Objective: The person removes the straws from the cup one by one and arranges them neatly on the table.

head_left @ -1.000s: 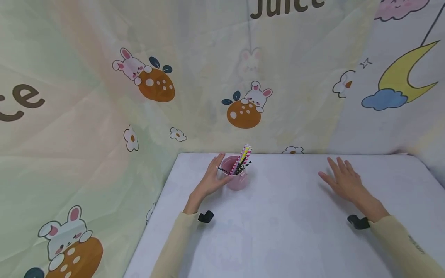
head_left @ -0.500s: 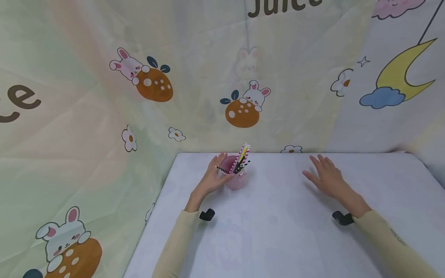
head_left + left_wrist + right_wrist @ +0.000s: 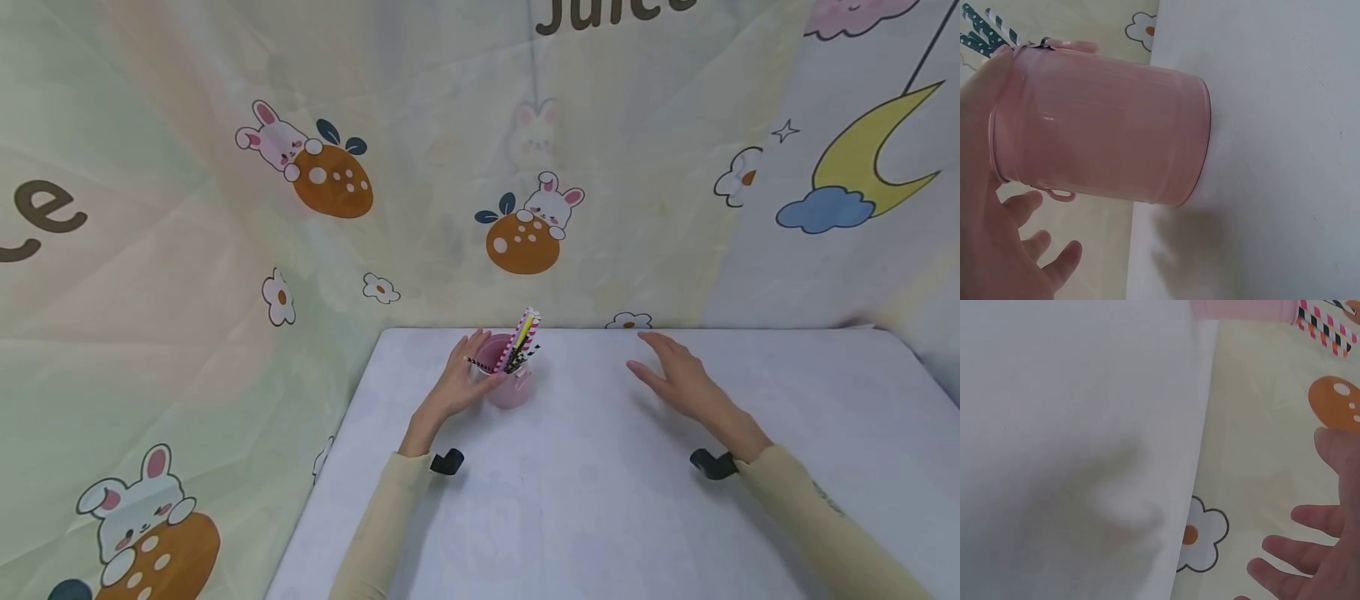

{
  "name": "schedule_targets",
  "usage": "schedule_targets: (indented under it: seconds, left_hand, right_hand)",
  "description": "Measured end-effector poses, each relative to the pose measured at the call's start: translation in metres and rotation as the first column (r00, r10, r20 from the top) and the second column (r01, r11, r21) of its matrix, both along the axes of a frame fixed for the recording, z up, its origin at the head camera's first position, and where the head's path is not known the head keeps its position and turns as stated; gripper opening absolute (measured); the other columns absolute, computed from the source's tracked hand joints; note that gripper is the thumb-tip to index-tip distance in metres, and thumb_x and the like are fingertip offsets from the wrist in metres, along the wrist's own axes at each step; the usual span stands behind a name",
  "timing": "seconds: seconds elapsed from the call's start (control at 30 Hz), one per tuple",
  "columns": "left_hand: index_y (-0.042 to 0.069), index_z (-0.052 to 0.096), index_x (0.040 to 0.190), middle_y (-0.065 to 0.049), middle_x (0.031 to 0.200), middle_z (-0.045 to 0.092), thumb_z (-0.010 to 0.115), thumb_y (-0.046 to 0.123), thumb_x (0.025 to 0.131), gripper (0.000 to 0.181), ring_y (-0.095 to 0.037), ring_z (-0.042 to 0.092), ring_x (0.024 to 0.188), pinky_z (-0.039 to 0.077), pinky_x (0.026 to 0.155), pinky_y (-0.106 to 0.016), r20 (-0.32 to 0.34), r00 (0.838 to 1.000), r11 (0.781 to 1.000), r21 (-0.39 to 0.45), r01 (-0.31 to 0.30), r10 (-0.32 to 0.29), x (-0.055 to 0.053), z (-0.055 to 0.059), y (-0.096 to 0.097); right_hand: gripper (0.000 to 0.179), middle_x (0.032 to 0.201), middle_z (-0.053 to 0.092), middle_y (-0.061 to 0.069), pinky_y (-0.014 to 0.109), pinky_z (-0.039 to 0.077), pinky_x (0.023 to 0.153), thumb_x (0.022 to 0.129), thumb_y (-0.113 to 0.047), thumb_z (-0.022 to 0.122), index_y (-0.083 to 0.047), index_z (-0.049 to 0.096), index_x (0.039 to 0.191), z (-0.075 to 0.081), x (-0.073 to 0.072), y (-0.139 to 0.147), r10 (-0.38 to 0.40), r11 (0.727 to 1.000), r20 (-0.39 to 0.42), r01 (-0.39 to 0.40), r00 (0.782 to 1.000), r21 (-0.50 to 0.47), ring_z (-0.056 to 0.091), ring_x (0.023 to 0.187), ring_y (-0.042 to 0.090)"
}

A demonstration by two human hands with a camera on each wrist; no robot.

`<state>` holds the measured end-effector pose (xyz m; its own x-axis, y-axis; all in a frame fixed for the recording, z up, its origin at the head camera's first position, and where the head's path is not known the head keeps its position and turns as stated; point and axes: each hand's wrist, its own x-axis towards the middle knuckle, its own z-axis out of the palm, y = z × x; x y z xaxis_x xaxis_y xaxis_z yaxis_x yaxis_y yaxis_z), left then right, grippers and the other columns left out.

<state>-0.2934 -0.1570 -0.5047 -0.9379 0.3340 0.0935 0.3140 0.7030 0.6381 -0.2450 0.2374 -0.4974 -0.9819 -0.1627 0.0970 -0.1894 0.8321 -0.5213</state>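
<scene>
A small pink pail (image 3: 509, 395) stands upright near the back of the white table, with a loop on its side in the left wrist view. Several paper straws (image 3: 527, 332), striped, dotted and yellow, lean out of its mouth. My left hand (image 3: 455, 387) holds the pail from the left, thumb (image 3: 988, 78) at the rim and the index finger hidden behind it; the other fingers (image 3: 1063, 265) are spread past its side. My right hand (image 3: 684, 383) is raised over the table to the right of the pail, fingers loosely extended and holding nothing.
A printed cloth backdrop (image 3: 435, 250) with rabbits, flowers and a moon rises right behind the white table (image 3: 570, 500) and along its left side. Each wrist carries a small black camera (image 3: 447, 462).
My right hand has moved left over the table, toward the pail. My left hand stays at the pail, and the pail and straws have kept their place.
</scene>
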Motion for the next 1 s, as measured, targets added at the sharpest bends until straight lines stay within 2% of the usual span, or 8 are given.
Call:
schedule_targets:
  seconds: [0.3, 0.6, 0.83, 1.0]
  left_hand:
    - [0.042, 0.022, 0.158, 0.008, 0.168, 0.018, 0.066, 0.067, 0.085, 0.089, -0.031, 0.006, 0.158, 0.022, 0.117, -0.069, 0.048, 0.999, 0.999, 0.033, -0.003, 0.001, -0.001, 0.001, -0.001]
    - [0.046, 0.023, 0.156, 0.0, 0.166, 0.025, 0.07, 0.064, 0.084, 0.087, -0.033, 0.006, 0.157, 0.021, 0.118, -0.069, 0.104, 0.994, 0.996, 0.081, -0.035, 0.026, -0.002, -0.003, -0.001]
    - [0.048, 0.025, 0.154, -0.005, 0.165, 0.026, 0.071, 0.061, 0.084, 0.085, -0.033, 0.011, 0.156, 0.021, 0.118, -0.068, 0.099, 0.995, 0.993, 0.111, -0.041, 0.03, -0.004, -0.007, 0.0]
    - [0.053, 0.024, 0.152, -0.004, 0.165, 0.027, 0.072, 0.062, 0.083, 0.085, -0.032, 0.015, 0.155, 0.023, 0.117, -0.069, 0.108, 0.994, 0.991, 0.126, -0.046, 0.032, -0.003, -0.007, 0.0]
  right_hand:
    - [0.08, 0.157, 0.034, 0.026, 0.066, 0.029, 0.115, 0.099, -0.06, 0.049, -0.002, 0.034, 0.153, 0.007, -0.002, -0.016, 0.001, 0.996, 0.046, 0.003, 0.999, -0.088, 0.033, 0.144, 0.046]
    - [0.064, 0.147, 0.051, 0.02, 0.061, 0.044, 0.106, 0.101, -0.051, 0.054, -0.005, 0.048, 0.145, 0.009, -0.007, -0.033, 0.03, 0.989, -0.034, -0.035, 0.999, -0.142, 0.053, 0.128, 0.039]
    - [0.051, 0.134, 0.061, 0.017, 0.057, 0.048, 0.103, 0.101, -0.044, 0.058, -0.006, 0.057, 0.135, 0.015, -0.012, -0.056, 0.037, 0.982, -0.075, -0.05, 0.996, -0.183, 0.059, 0.12, 0.034]
    - [0.043, 0.129, 0.063, 0.015, 0.055, 0.05, 0.102, 0.101, -0.036, 0.061, -0.006, 0.06, 0.131, 0.016, -0.018, -0.073, 0.038, 0.973, -0.094, -0.058, 0.995, -0.225, 0.061, 0.116, 0.032]
